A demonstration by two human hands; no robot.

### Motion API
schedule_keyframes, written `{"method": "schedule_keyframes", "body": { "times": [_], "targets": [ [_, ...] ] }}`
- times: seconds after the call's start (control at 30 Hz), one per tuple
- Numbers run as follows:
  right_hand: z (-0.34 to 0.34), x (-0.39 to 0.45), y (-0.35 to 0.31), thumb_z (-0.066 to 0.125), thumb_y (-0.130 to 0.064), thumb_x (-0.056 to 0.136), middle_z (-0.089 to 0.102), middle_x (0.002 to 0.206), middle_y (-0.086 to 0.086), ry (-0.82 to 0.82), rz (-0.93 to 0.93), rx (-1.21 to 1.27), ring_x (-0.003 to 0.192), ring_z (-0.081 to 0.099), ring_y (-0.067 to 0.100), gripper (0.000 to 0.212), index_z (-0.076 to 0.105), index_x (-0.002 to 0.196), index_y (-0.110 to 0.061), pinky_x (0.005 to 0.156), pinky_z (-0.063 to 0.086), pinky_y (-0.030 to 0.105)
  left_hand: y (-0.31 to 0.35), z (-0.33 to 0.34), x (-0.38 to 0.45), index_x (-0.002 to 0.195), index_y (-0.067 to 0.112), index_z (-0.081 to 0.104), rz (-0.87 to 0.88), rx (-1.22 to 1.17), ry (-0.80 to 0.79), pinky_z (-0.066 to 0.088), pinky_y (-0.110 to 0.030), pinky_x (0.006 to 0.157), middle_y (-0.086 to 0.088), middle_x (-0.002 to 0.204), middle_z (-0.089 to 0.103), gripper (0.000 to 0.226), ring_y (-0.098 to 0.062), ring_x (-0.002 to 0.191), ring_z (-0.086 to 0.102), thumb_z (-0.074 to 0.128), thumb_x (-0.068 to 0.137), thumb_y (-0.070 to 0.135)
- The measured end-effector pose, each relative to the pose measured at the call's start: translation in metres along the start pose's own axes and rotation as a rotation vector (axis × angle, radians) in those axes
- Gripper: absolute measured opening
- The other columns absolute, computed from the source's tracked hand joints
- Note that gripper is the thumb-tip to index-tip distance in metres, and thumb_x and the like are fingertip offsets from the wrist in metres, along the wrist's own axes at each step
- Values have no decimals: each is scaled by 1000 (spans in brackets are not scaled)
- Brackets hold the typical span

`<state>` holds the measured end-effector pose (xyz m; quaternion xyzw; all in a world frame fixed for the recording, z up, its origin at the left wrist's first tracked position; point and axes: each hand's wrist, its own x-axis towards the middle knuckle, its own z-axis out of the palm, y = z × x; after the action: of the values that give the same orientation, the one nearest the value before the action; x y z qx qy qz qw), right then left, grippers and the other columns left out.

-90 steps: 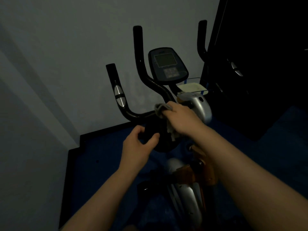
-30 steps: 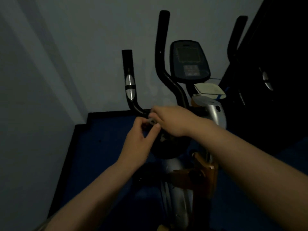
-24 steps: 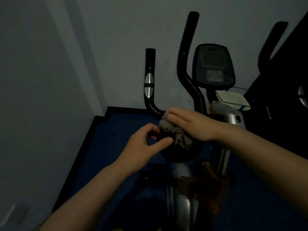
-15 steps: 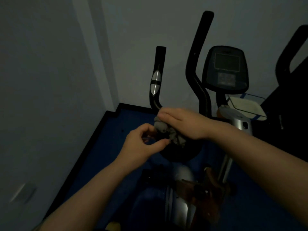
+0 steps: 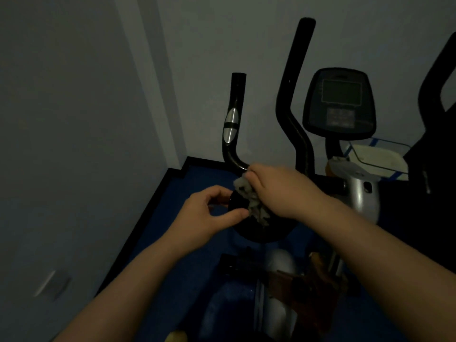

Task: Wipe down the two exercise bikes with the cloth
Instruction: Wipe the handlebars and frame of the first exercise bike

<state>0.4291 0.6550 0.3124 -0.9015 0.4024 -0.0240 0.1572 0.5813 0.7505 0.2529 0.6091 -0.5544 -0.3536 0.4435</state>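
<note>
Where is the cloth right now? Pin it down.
In the head view, the cloth sits centre frame, under the right hand, against the bike's black handlebar, just right of the left hand.

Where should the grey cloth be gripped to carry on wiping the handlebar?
Grip the crumpled grey cloth at its bunched top, from above, as the right hand does: there it lies over the black handlebar; its tail hangs loose.
</note>
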Motion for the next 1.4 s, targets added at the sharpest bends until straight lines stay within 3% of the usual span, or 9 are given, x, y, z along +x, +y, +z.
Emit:
{"method": "schedule_keyframes", "body": {
  "times": [0.13, 0.33, 0.57, 0.67, 0.77, 0.93, 1.07, 1.23, 1.4],
  "targets": [
    [8, -11, 0, 28, -37, 104, 60, 102, 1, 121, 46, 141, 82, 54, 16, 31, 52, 113, -20, 65, 39, 32, 11, -3, 8, 105, 30, 58, 44, 6, 10, 43, -14, 85, 19, 100, 64, 50, 2, 96, 60, 86, 65, 36],
    [23, -20, -4, 26, -34, 104, 57, 100, 4, 303, 239, 31, 69, 43, 17, 27, 46, 112, -17, 52, 27, 33, 38, 6, 35, 105, 24, 62, 106, -148, -37, 49, -26, 90, 4, 104, 65, 24, -12, 102, 61, 56, 85, 36],
    [30, -66, -12, 27, -37, 102, 46, 114, -10, 397, 316, 459, 102, 49, 10, 31, 37, 129, -27, 85, 43, 30, 24, 23, 43, 99, 19, 64, 161, 17, 10, 48, -26, 86, 3, 98, 64, 24, -10, 97, 61, 40, 99, 25],
    [26, -51, -8, 26, -38, 103, 53, 109, -7, 359, 353, 428, 94, 54, 11, 28, 43, 122, -25, 80, 44, 31, 26, 21, 47, 100, 15, 65, 138, -35, -94, 48, -18, 79, 3, 93, 67, 22, -7, 90, 62, 42, 102, 13],
    [39, -37, -14, 27, -37, 103, 58, 98, -10, 576, 428, 417, 87, 56, 10, 26, 51, 108, -28, 74, 44, 31, 27, 21, 49, 103, 12, 64, 104, -129, -152, 47, -14, 74, 2, 92, 68, 23, -6, 84, 62, 41, 102, 10],
    [85, -56, -46, 32, -52, 94, 56, 115, -14, 956, 541, 914, 103, 57, 1, 28, 43, 120, -46, 84, 52, 32, 23, 22, 51, 100, 15, 65, 33, -203, -227, 50, -17, 71, 6, 90, 70, 29, -7, 84, 66, 37, 103, 14],
    [86, -37, -45, 35, -46, 97, 61, 110, -10, 1155, 624, 929, 101, 60, 4, 29, 51, 118, -36, 82, 54, 33, 22, 20, 56, 100, 16, 65, 107, -208, -296, 50, -15, 73, 6, 92, 70, 30, -8, 86, 65, 35, 103, 12],
    [112, -22, -101, 36, -31, 99, 58, 112, -15, 1534, 753, 1259, 98, 59, -9, 24, 46, 120, -37, 76, 47, 8, 22, 18, 53, 104, 19, 63, 67, -237, -366, 50, -14, 66, 16, 84, 68, 31, 0, 79, 64, 32, 105, 21],
    [95, -10, -82, 34, -27, 103, 62, 98, -7, 1707, 782, 1137, 88, 62, 0, 19, 52, 109, -24, 73, 49, 17, 20, 19, 56, 104, 21, 63, 92, -231, -362, 51, -18, 72, 7, 91, 66, 30, -2, 82, 63, 32, 105, 22]
  ]
}}
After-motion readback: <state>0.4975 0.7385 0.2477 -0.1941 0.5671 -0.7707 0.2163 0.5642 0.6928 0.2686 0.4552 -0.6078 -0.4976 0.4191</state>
